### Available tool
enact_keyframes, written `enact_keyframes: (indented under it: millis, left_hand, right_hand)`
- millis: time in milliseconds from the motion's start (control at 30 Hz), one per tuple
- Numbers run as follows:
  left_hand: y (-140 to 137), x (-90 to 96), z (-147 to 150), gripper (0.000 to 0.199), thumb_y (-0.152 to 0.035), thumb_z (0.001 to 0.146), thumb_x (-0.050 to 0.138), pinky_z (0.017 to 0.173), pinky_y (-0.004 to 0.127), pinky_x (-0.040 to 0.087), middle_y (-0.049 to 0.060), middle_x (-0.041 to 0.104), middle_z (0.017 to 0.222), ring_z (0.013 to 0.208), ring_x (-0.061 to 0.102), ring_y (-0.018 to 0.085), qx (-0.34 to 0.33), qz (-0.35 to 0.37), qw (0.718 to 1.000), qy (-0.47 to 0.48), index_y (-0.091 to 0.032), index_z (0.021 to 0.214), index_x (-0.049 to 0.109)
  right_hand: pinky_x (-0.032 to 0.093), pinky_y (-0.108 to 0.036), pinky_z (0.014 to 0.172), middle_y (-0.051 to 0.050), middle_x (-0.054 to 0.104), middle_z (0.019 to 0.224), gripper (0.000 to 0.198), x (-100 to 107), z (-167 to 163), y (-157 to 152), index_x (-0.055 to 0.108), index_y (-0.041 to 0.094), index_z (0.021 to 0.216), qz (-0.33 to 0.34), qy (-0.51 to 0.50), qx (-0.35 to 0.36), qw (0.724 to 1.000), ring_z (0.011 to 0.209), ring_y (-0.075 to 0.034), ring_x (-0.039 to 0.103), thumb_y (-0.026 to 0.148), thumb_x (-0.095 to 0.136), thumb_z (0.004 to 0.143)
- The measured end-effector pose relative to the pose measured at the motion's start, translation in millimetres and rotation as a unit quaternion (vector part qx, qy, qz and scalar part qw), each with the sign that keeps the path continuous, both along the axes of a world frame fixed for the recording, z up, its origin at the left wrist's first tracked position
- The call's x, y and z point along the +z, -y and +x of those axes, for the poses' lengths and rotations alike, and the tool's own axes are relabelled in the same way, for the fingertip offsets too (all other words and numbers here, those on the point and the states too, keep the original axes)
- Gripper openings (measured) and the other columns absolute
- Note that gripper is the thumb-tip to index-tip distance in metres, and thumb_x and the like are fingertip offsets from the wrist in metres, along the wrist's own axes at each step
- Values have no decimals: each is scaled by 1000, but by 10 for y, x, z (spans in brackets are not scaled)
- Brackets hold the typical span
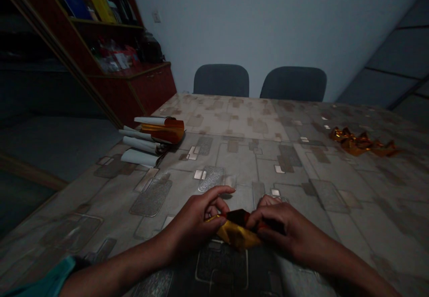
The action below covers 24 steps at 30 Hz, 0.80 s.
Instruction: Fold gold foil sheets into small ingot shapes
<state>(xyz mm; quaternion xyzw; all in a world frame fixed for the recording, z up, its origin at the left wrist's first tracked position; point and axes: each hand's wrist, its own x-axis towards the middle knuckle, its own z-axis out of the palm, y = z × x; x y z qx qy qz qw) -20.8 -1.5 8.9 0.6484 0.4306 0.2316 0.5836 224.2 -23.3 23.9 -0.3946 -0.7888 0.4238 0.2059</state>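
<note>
Gold, shiny foil makes up the folded piece [238,236] between the two hands, at the near edge of the view, just above the patterned desk [217,118]; whether its underside touches the cover cannot be told. The left hand [197,212] pinches its left end, thumb on the near face and index finger stretched out past it, clear of the foil. The right hand [284,223] grips the opposite end with bent fingers, and hides much of that side.

Judging by the sheen and the creases, the folded piece is very light, thin and smooth, so it probably slips a little under dry fingertips. It looks stiff along its folds but soft across the flat faces, which would dent or tear under a hard squeeze. The doubled ends seem the best hold, with light pressure from thumb and fingertip, leaving the middle free.

Loose folded sheets [142,146], pale on one side and gold on another, lie well apart at the left; pointed gold shapes [357,145] sit together at the far right, and look easy to crush.
</note>
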Motion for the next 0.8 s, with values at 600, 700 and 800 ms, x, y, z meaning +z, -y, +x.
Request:
enact_keyframes:
  millis: [600,700,800]
  left_hand:
    - [45,-54,-38,28,-13,88,56,84,36,44,8,70,108,97,60,24,-82,322,929,-161,-21,115,61]
    - [60,-113,-43,19,-10,89,53,83,32,45,8,67,105,96,59,21,-102,344,923,-137,-20,99,66]
    - [85,-131,-38,23,-5,90,47,73,26,46,6,65,92,84,59,17,-114,308,938,-112,-18,92,67]
  right_hand:
    - [39,-38,87,-2,66,97,30,-43,51,-3,69,28,108,38,50,84,995,95,-21,56,6,59,89]
    - [38,-36,84,-2,63,99,16,-36,18,7,71,27,95,53,76,61,994,95,-21,55,13,69,86]
    - [37,-37,83,-3,61,97,11,-32,11,19,70,26,90,67,100,34,992,93,-22,54,17,73,84]
